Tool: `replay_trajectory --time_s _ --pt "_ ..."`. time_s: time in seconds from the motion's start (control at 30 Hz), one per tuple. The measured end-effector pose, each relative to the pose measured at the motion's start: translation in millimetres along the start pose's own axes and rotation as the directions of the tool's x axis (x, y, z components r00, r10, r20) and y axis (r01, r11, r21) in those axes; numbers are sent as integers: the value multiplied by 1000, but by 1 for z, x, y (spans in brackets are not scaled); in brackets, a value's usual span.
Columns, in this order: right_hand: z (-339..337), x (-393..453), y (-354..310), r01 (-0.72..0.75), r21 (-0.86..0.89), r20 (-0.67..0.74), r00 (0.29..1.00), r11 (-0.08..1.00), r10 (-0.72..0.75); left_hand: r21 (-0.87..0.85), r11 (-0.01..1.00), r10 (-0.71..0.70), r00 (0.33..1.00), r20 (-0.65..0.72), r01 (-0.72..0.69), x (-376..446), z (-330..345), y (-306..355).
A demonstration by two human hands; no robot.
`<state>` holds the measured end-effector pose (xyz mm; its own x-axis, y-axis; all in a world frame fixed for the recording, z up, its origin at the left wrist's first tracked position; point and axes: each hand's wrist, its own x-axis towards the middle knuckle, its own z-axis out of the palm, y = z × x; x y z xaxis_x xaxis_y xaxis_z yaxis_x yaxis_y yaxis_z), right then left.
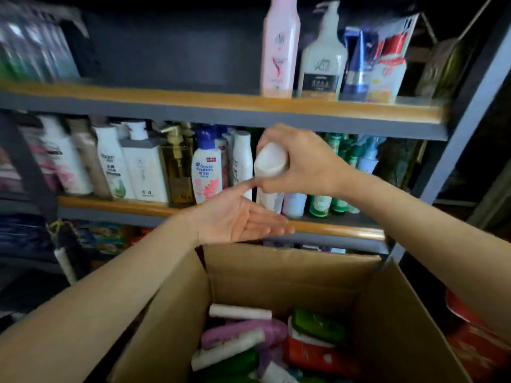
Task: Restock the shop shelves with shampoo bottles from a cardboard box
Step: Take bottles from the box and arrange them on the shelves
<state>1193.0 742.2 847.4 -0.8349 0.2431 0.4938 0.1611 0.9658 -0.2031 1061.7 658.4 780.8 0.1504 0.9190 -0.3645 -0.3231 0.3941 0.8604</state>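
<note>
At the centre of the frame my right hand [300, 164] grasps a white plastic shampoo bottle [269, 175] by its upper part, fingers curled round it, the bottle upright at the front of the middle shelf [116, 205] — a wood-edged board in a grey metal rack. Its lower end stands among the other bottles in that row, just left of a pale lilac bottle [294, 204]. My left hand [239, 217] is released, palm up and fingers straight, just below and left of the bottle; its thumb tip reaches to the base of my right hand, though I cannot tell whether it touches the bottle itself.

To the left on the same shelf stand a white Head & Shoulders bottle with a blue cap and pink flowers [206, 172], an amber pump bottle [177, 167] and a square white pump bottle [143, 167]. Green-capped bottles [341, 150] crowd the right end, behind my right wrist.

On the upper shelf [193, 99], toward the upper right of the frame, a tall pink bottle [279, 48] stands beside a white pump bottle with a dark label [322, 59].

At the bottom of the frame the open brown cardboard box [276, 272] sits under my forearms — inside it lie white [240, 311], purple [249, 331] and green bottles [318, 324], on their sides, touching one another.
</note>
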Motion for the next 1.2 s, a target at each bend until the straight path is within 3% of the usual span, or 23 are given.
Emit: replay_trajectory --time_s 0.07,0.13,0.2,0.27,0.4,0.53,0.7,0.97,1.2 --pt "-21 8 -17 90 -45 -209 973 995 -98 18 981 196 979 -58 -195 -21 12 28" --pt "-32 12 -28 156 -110 -388 903 982 -187 36 925 381 920 -94 -379 -38 20 56" --pt "-35 17 -31 198 -145 -490 837 969 -244 46 855 518 849 -101 -516 -50 25 81" --pt "-32 23 -29 218 -127 -523 814 968 -252 104 808 588 801 -111 -579 -60 26 104" --pt "-27 43 -20 187 69 -465 875 980 -134 242 796 602 763 -234 -555 -69 18 140" --pt "-20 72 -16 -9 160 -295 954 987 56 336 807 584 739 -335 -485 -71 0 169" --pt "-10 110 -17 -71 243 -266 954 967 136 408 830 532 760 -373 -380 -63 -25 198" --pt "-5 140 -2 -193 336 -219 936 922 276 441 816 527 795 -299 -375 -34 -57 225" --pt "-7 173 16 -326 262 -113 924 908 365 398 797 562 801 -209 -455 -2 -76 241"
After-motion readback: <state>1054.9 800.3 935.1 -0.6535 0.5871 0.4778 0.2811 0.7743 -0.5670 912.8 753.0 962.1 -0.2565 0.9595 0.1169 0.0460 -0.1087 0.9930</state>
